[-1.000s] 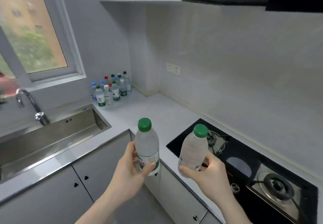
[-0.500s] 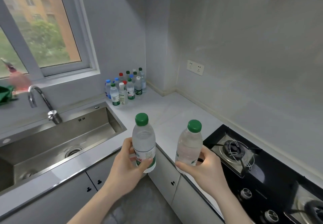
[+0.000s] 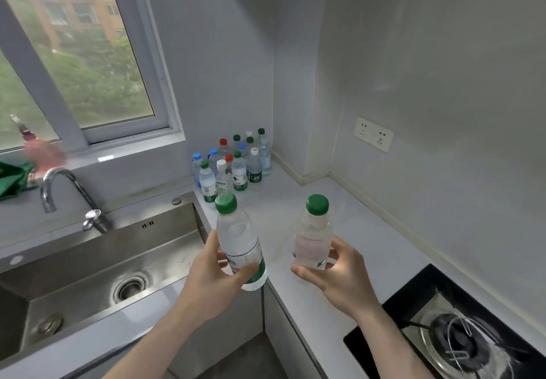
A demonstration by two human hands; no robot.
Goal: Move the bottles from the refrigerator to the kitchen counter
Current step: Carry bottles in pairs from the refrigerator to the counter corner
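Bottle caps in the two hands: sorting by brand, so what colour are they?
Both green, on the left hand's bottle cap and the right's; head view.

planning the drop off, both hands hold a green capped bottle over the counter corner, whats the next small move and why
Probably carry both forward and set them down on the bare counter just in front of the bottle cluster. The left hand grips one bottle, the right hand the other, both held upright in the air short of the cluster.

2 clear green-cap bottles (image 3: pixel 240 244) (image 3: pixel 312 238) upright, held above counter (image 3: pixel 348 228).
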